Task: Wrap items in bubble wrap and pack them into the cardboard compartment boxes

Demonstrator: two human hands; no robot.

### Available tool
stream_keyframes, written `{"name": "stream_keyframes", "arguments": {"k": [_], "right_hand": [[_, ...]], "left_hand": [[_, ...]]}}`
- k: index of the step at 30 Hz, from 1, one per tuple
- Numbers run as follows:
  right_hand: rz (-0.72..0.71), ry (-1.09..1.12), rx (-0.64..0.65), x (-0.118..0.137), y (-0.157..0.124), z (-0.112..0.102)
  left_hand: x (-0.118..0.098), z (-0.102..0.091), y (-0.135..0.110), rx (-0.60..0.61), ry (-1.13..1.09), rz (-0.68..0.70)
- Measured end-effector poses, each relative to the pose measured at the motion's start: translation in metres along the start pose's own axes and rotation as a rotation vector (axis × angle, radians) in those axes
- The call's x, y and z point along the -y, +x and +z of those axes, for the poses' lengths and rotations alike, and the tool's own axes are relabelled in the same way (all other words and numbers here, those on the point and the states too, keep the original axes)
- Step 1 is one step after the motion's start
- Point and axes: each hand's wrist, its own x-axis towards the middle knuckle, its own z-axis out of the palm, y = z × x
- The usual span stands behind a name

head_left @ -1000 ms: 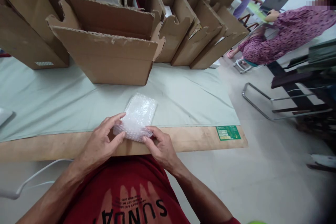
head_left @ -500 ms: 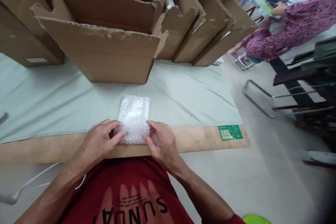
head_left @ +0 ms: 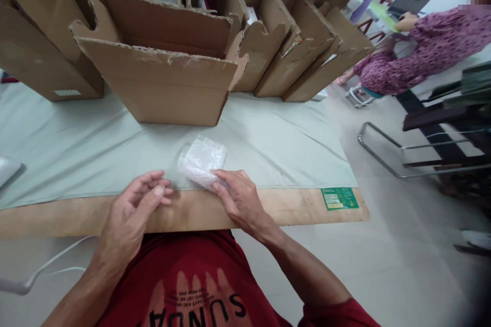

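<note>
A bubble-wrap package (head_left: 202,158) lies tilted near the front of the cloth-covered table, its wrap folded over. My right hand (head_left: 240,196) pinches its near right corner between thumb and fingers. To the left of the package, my left hand (head_left: 140,202) hovers over the wooden edge, fingers apart and slightly curled, holding nothing. Just beyond the package stands a large open cardboard box (head_left: 164,82). What the wrap encloses cannot be made out.
More cardboard holders (head_left: 272,56) line the back, some with items inside. Another box (head_left: 49,56) stands at the left. The bare wooden edge (head_left: 284,207) carries a green label (head_left: 339,198). A person in a pink patterned outfit (head_left: 433,53) sits at the right, beyond a metal-framed chair (head_left: 383,148).
My left hand has let go of the package and moved left. The package, held by my right hand, is folded shorter, turned and shifted slightly away from me.
</note>
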Motion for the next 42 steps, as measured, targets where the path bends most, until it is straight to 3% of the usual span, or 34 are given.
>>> {"name": "stream_keyframes", "arguments": {"k": [3, 7, 9, 11, 13, 15, 20, 23, 25, 29, 32, 35, 38, 42], "right_hand": [[0.220, 0.311, 0.088, 0.005, 0.002, -0.004], [0.346, 0.732, 0.228, 0.011, 0.000, 0.002], [0.334, 0.724, 0.228, 0.011, -0.002, 0.005], [0.259, 0.533, 0.136, 0.009, -0.003, 0.004], [0.177, 0.331, 0.019, 0.005, -0.001, -0.002], [0.154, 0.304, -0.010, 0.000, 0.005, -0.011], [0.254, 0.652, 0.325, -0.006, 0.032, -0.028], [0.318, 0.727, 0.400, -0.001, 0.043, -0.025], [0.350, 0.780, 0.342, 0.004, 0.045, -0.021], [0.382, 0.916, 0.163, 0.010, 0.046, -0.013], [0.383, 0.925, 0.123, 0.009, 0.047, -0.015], [0.353, 0.865, 0.215, 0.004, 0.053, -0.027], [0.308, 0.812, 0.366, 0.000, 0.065, -0.047], [0.223, 0.527, 0.577, 0.006, 0.081, -0.069]], "left_hand": [[0.003, 0.010, -0.007, 0.183, -0.328, -0.191], [0.009, 0.035, -0.005, 0.311, -0.557, -0.198], [0.013, 0.044, -0.004, 0.273, -0.602, -0.200], [0.014, 0.048, -0.003, 0.212, -0.610, -0.177], [0.013, 0.048, -0.004, 0.170, -0.584, -0.147], [0.010, 0.045, -0.004, 0.171, -0.539, -0.132], [0.001, 0.036, -0.001, 0.281, -0.352, -0.122], [-0.004, 0.033, 0.003, 0.285, -0.147, -0.057], [-0.007, 0.033, 0.005, 0.272, -0.104, -0.021], [-0.007, 0.035, 0.006, 0.336, -0.241, 0.022], [-0.005, 0.033, 0.009, 0.384, -0.177, 0.020], [-0.009, 0.026, 0.014, 0.387, -0.024, 0.046], [-0.018, 0.021, 0.017, 0.479, 0.088, 0.069], [-0.028, 0.022, 0.018, 0.572, 0.204, 0.097]]}}
